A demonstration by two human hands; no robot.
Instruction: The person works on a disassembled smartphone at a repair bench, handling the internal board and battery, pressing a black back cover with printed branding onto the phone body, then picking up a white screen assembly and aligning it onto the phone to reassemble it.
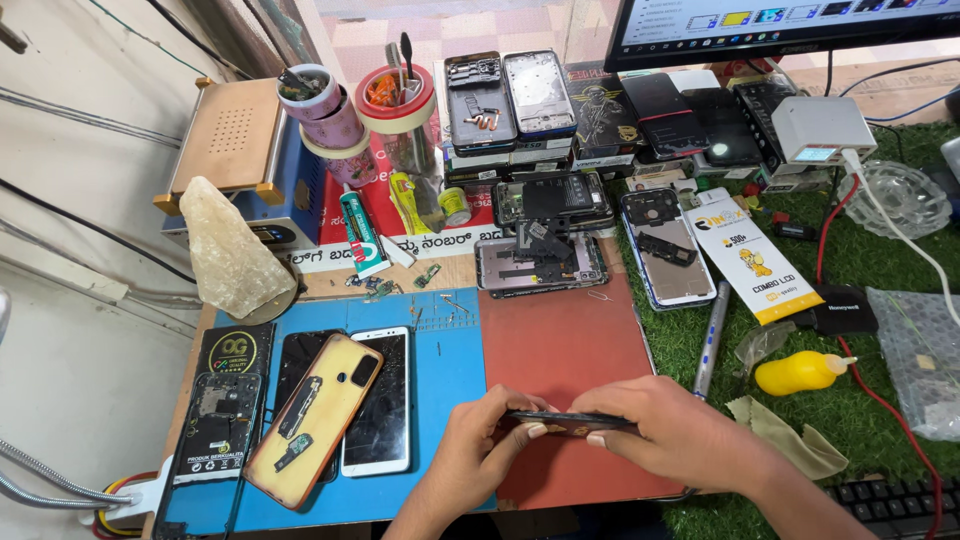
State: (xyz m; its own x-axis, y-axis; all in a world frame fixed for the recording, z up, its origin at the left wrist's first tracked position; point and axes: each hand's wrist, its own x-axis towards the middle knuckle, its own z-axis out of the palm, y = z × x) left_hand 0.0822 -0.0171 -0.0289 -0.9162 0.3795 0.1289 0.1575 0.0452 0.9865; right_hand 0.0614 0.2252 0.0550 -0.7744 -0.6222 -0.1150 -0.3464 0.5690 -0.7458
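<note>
Both hands meet low in the middle of the view, the left hand point(478, 440) coming up from below and the right hand point(668, 428) reaching in from the right, and each is closed in a narrow pinch on the same dark phone point(568, 422), held edge-on just above the red mat point(565, 340). The phone's long axis runs left to right, nearly level, so each hand has one end: left fingertips at the left end, right thumb and fingers over the right half, with the thin edge facing the camera. Neither hand is nearer than the other; the phone lies directly between them, lifted off the bench point(330, 285) rather than resting on it. From the larger things down: a monitor point(780, 25) hangs over the far right corner, a boxy blue and tan machine point(240, 160) stands at far left with a pale rock-like lump point(228, 250) in front of it, and a blue mat point(440, 370) lies just left of the red one, carrying a tan phone back cover point(312, 420) and a white-framed phone point(380, 400). Beyond the red mat sit opened phone frames point(540, 262). To the right, on green turf, lie a grey pen-shaped tool point(710, 340) and a small yellow squeeze bottle point(800, 372), both well apart from the hands.
</note>
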